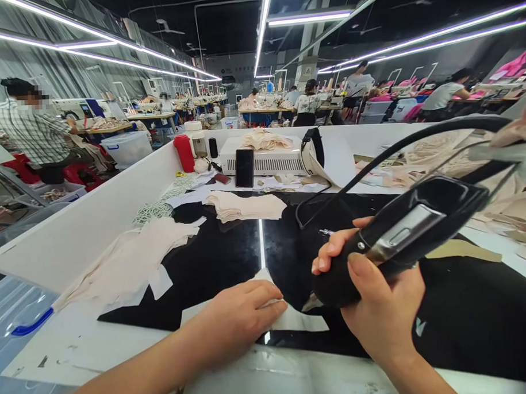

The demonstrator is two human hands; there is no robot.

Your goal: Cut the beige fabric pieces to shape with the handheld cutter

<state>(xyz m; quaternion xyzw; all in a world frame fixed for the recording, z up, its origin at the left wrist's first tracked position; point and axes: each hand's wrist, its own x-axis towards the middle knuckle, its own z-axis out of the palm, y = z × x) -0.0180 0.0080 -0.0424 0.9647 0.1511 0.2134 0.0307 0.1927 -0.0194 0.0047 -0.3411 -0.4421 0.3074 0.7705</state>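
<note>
The pale cloth piece (299,320) lies on the black work surface (222,253), to the left of the black handheld tool (404,229), whose rounded end slants down toward it; its longer spread runs crosswise, one point jutting away from the wearer. The left hand (245,312) is nearer — resting on it, fingers together, though whether they pinch it I cannot tell — while the right hand (381,316) wraps firmly around the tool. The cloth looks thin, off-white, straight-edged in front.
</note>
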